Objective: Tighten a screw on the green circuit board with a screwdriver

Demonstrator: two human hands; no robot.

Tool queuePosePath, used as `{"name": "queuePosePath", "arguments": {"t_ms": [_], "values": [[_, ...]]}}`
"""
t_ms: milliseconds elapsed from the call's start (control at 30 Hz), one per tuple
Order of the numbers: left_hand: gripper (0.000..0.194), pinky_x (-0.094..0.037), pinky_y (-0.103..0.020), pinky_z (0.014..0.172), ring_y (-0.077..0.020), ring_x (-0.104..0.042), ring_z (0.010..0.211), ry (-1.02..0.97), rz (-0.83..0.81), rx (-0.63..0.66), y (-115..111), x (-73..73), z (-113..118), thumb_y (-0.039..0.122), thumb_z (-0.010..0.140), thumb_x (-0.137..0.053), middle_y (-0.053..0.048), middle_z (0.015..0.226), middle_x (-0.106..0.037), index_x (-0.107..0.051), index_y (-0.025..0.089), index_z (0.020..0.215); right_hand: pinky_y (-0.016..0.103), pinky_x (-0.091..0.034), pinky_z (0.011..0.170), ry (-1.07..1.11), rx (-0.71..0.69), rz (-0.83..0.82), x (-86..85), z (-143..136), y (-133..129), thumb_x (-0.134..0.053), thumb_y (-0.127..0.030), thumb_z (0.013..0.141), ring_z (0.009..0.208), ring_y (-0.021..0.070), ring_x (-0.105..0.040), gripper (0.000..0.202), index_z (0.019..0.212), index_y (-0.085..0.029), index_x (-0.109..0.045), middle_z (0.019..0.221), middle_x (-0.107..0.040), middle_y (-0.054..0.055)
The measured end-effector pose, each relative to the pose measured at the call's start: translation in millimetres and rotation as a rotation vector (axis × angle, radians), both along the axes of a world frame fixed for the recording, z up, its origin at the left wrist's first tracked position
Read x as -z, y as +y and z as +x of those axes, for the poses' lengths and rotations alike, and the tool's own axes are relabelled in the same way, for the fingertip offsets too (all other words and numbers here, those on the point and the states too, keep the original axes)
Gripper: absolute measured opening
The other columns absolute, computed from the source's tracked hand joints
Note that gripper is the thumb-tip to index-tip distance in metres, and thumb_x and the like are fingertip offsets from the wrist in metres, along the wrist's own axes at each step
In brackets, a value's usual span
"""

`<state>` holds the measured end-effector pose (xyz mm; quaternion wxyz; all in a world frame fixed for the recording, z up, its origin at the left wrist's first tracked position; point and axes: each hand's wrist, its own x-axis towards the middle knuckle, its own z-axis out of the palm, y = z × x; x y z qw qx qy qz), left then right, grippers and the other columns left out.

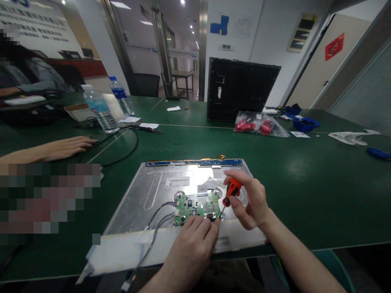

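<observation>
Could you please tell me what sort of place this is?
Probably an office or meeting room used for electronics work: a large green table, a glass wall behind it, and a circuit board on a metal panel.

Glare whitens the metal panel (191, 171) (edges look stretched) while ceiling lights (121, 5) glow.

- Surface?
- Table (305, 191), green.
- Near edge?
- Panel (130, 207), lying flat.
- Far side?
- Black casing (244, 83), upright; clear bag (258, 126) just in front.
- Left?
- White-capped bottle (100, 110), blue-capped bottle (121, 96), both standing; paper slip (149, 126) near them.
- Right?
- White bracket (348, 137); blue cable (378, 153) nearby.
</observation>
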<state>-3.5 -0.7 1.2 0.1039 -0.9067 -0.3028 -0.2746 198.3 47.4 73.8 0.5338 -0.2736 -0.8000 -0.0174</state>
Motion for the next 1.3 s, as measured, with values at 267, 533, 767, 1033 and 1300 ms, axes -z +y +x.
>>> {"name": "queuePosePath", "arguments": {"t_ms": [267, 533, 767, 1033, 1300], "values": [[0.030, -0.043, -0.037, 0.069, -0.0224, -0.057, 0.070, -0.010, 0.013, -0.004, -0.6, -1.5, 0.7, 0.012, 0.108, -0.034, -0.004, 0.079, -0.061, -0.063, 0.010, 0.114, 0.021, -0.047, 0.047, 0.032, 0.103, 0.052, 4.1, -5.3, 3.3, -0.063, -0.023, 0.095, 0.049, 0.0104, -0.053, 0.026, 0.120, -0.023, -0.054, 0.071, -0.061, -0.005], [0.025, -0.044, -0.037, 0.071, -0.0223, -0.057, 0.071, 0.010, -0.010, 0.000, -1.2, 3.1, -0.2, 0.011, 0.106, -0.041, -0.004, 0.082, -0.062, -0.063, 0.010, 0.117, 0.026, -0.052, 0.053, -0.012, 0.027, 0.013, -0.1, -0.3, 0.2, -0.050, -0.030, 0.098, 0.057, 0.0143, -0.062, 0.032, 0.128, -0.019, -0.054, 0.081, -0.068, 0.001], [0.024, -0.044, -0.036, 0.070, -0.0220, -0.056, 0.071, 0.000, -0.006, 0.000, -1.5, 4.2, -0.1, 0.008, 0.102, -0.045, -0.004, 0.080, -0.061, -0.063, 0.010, 0.117, 0.021, -0.047, 0.047, 0.027, 0.135, 0.028, 3.7, -3.5, 1.9, -0.055, -0.019, 0.092, 0.048, 0.0100, -0.053, 0.033, 0.125, -0.021, -0.054, 0.074, -0.064, -0.004], [0.027, -0.042, -0.036, 0.071, -0.0222, -0.056, 0.071, -0.011, 0.008, -0.004, -1.2, 1.7, -0.1, 0.010, 0.106, -0.038, -0.004, 0.080, -0.061, -0.063, 0.010, 0.115, 0.022, -0.049, 0.050, 0.030, 0.064, 0.035, 2.1, -2.8, 2.7, -0.059, -0.029, 0.098, 0.052, 0.0118, -0.059, 0.024, 0.121, -0.022, -0.055, 0.071, -0.062, -0.005], [0.030, -0.043, -0.036, 0.070, -0.0221, -0.055, 0.070, -0.014, 0.006, 0.004, -0.6, 1.8, 0.8, 0.012, 0.108, -0.034, -0.004, 0.080, -0.061, -0.064, 0.009, 0.115, 0.024, -0.051, 0.050, 0.029, 0.023, -0.002, 0.6, -1.6, 0.8, -0.047, -0.019, 0.094, 0.054, 0.0129, -0.060, 0.036, 0.130, -0.020, -0.053, 0.079, -0.067, 0.000]]}}
